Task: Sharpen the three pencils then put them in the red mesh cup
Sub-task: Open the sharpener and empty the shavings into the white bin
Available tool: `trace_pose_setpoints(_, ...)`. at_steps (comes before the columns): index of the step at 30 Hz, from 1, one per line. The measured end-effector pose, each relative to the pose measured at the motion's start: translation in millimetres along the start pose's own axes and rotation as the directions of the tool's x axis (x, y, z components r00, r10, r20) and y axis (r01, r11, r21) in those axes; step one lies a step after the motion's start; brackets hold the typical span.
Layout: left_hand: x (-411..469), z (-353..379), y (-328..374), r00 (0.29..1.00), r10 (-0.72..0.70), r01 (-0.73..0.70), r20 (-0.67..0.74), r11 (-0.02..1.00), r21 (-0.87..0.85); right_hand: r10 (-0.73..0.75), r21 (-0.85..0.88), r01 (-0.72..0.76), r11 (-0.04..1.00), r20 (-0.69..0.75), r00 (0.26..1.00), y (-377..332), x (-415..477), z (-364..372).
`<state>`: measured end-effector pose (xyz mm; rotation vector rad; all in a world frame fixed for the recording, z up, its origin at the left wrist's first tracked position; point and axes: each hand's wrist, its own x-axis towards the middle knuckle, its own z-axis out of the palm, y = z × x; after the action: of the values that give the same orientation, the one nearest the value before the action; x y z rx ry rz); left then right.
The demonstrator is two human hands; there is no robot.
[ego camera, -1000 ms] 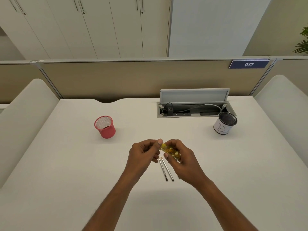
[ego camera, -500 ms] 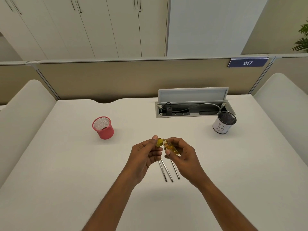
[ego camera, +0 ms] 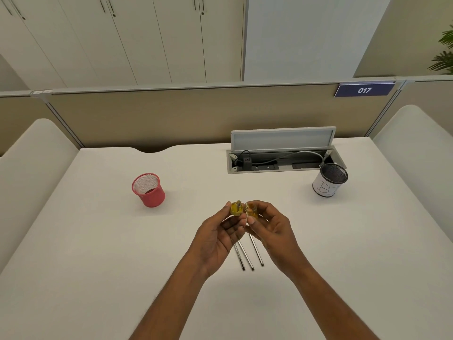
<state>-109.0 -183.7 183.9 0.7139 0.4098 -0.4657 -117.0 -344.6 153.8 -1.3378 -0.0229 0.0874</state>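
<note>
Three grey pencils (ego camera: 247,255) lie side by side on the white desk (ego camera: 98,241), partly hidden under my hands. My left hand (ego camera: 218,231) pinches the yellow sharpener head (ego camera: 236,208), its blade facing up. My right hand (ego camera: 269,227) holds the sharpener's clear amber shavings container (ego camera: 251,210), separated from the head and right beside it. The red mesh cup (ego camera: 148,190) stands upright at the desk's left, well apart from both hands.
A white cup with a black mesh rim (ego camera: 329,180) stands at the right. Behind it an open cable tray (ego camera: 282,158) with a raised lid holds a plug and cables. Padded white dividers flank the desk, with a beige partition at the back.
The yellow sharpener was in one piece between both hands. Now its head is pulled off to the left and the amber container stays in my right hand.
</note>
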Motion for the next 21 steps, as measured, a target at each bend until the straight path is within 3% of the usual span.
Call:
trace_pose_setpoints(12,18.9,1.6,0.7,0.996,-0.066,0.072,0.059,0.99,-0.119,-0.023,-0.027,0.019,0.999,-0.149,0.989,-13.0,30.8,-47.8)
trace_pose_setpoints(21,35.8,-12.4,-3.4,0.996,-0.075,0.084,0.057,0.978,-0.189,-0.092,-0.088,0.066,0.994,-0.336,0.937,-36.5,71.7,-130.1)
